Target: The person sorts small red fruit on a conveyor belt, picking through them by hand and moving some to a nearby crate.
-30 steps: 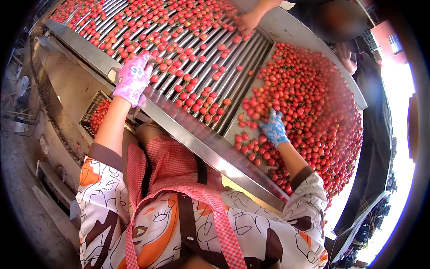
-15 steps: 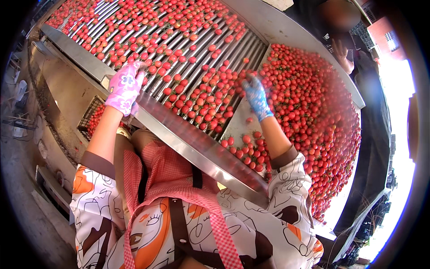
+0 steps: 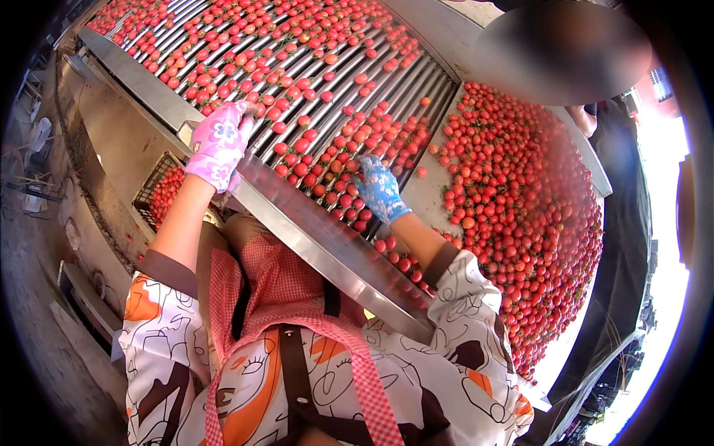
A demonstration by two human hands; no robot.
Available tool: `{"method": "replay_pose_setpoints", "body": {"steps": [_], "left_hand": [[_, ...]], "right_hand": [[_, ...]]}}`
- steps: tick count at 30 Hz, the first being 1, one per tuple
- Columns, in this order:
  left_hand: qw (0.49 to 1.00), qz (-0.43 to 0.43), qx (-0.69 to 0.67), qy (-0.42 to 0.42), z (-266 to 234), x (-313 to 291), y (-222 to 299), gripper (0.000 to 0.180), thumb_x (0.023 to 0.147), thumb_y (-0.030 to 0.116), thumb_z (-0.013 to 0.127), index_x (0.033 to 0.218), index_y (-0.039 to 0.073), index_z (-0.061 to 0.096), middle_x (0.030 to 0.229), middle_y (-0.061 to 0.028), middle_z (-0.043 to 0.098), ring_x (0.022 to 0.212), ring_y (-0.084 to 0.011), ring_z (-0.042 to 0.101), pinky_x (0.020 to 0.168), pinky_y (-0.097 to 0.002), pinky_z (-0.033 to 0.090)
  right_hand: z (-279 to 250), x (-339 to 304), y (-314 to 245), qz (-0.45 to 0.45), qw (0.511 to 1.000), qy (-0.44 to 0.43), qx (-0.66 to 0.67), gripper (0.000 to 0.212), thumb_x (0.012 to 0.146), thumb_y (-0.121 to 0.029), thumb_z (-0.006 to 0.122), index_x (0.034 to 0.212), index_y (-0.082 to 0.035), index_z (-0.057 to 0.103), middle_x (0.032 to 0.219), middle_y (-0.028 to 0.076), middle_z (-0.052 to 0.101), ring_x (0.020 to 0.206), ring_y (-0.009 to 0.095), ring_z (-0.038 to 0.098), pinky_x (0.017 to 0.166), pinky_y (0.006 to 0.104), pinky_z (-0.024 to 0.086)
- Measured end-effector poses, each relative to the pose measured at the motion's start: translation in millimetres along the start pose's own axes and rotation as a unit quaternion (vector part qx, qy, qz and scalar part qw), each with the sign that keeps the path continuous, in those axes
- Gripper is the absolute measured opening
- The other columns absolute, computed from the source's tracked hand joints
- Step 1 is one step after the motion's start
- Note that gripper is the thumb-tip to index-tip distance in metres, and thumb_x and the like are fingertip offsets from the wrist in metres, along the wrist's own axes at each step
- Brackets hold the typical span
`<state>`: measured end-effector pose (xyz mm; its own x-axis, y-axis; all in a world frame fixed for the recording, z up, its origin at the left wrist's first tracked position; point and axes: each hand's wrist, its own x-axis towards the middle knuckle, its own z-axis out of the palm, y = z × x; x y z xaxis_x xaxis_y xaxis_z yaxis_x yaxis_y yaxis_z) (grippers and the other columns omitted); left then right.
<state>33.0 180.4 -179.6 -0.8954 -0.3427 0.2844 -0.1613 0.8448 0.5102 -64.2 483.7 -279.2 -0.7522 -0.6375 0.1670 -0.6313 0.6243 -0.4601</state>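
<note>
Blue-gloved right hand [image 3: 379, 190] among red tomatoes [image 3: 310, 180] on steel rollers [image 3: 405, 85]

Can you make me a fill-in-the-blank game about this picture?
1. The right hand wears a ____ cloth-like glove with a white pattern.
2. The left hand wears a pink glove printed with ____.
3. The big heap of small round red tomatoes lies to the ____ of the shiny metal rollers.
4. Over the white patterned top hangs a red checked ____.

Missing words: blue; flowers; right; apron.

A produce-sorting workplace, shown by the metal roller conveyor [image 3: 398, 80], heaped small tomatoes [image 3: 513, 215] and filled crate [image 3: 155, 175].
</note>
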Motion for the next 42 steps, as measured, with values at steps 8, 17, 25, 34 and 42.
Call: {"method": "replay_pose_setpoints", "body": {"steps": [8, 17, 25, 34, 42], "left_hand": [[0.996, 0.008, -0.063, -0.066, 2.7, -1.8, 10.4, 0.032, 0.084, 0.015, 0.058, 0.116, 0.021, 0.059, 0.108, -0.0071, 0.064, 0.091, -0.0262, 0.063, 0.08, -0.0357, 0.049], [0.959, 0.238, -0.101, -0.115, 24.3, -8.0, 32.9, 0.047, 0.079, -0.002, 0.058, 0.123, 0.013, 0.05, 0.108, -0.0083, 0.06, 0.092, -0.0255, 0.061, 0.081, -0.0342, 0.049], [0.991, 0.119, -0.066, -0.011, 17.9, -16.7, 41.6, 0.042, 0.079, 0.005, 0.061, 0.12, 0.013, 0.051, 0.113, -0.0092, 0.059, 0.101, -0.0302, 0.057, 0.086, -0.0383, 0.047], [0.99, 0.093, -0.105, -0.028, 26.8, -16.2, 37.5, 0.041, 0.08, 0.004, 0.06, 0.119, 0.015, 0.052, 0.115, -0.0094, 0.058, 0.101, -0.029, 0.058, 0.084, -0.0367, 0.048], [0.992, 0.102, -0.074, 0.012, 35.2, -13.2, 45.0, 0.033, 0.082, 0.006, 0.058, 0.114, 0.012, 0.054, 0.101, -0.0112, 0.059, 0.083, -0.029, 0.06, 0.074, -0.037, 0.049]], "right_hand": [[-5.7, 31.0, -28.1, 0.102, 0.978, -0.006, 0.184, 0.039, 0.076, -0.013, 0.065, 0.112, -0.001, 0.054, 0.095, 0.012, 0.063, 0.081, 0.023, 0.063, 0.07, 0.0341, 0.051], [-10.7, 58.9, -123.4, 0.162, 0.753, -0.133, 0.624, 0.038, 0.089, -0.034, 0.058, 0.11, -0.002, 0.058, 0.088, 0.004, 0.063, 0.07, 0.012, 0.061, 0.066, 0.027, 0.051], [22.8, 21.4, -43.2, -0.117, 0.993, 0.006, 0.032, 0.069, 0.081, -0.039, 0.063, 0.135, -0.005, 0.037, 0.137, 0.029, 0.033, 0.124, 0.044, 0.037, 0.102, 0.0509, 0.032], [14.4, 14.2, 86.3, 0.08, 0.969, 0.061, -0.225, 0.071, 0.085, -0.048, 0.052, 0.143, -0.014, 0.028, 0.148, 0.023, 0.019, 0.135, 0.043, 0.018, 0.11, 0.0536, 0.005], [20.0, 82.0, 92.7, 0.228, 0.958, 0.153, -0.08, 0.075, 0.087, -0.055, 0.044, 0.141, -0.007, 0.029, 0.148, 0.025, 0.017, 0.137, 0.042, 0.011, 0.11, 0.0542, 0.002]]}}
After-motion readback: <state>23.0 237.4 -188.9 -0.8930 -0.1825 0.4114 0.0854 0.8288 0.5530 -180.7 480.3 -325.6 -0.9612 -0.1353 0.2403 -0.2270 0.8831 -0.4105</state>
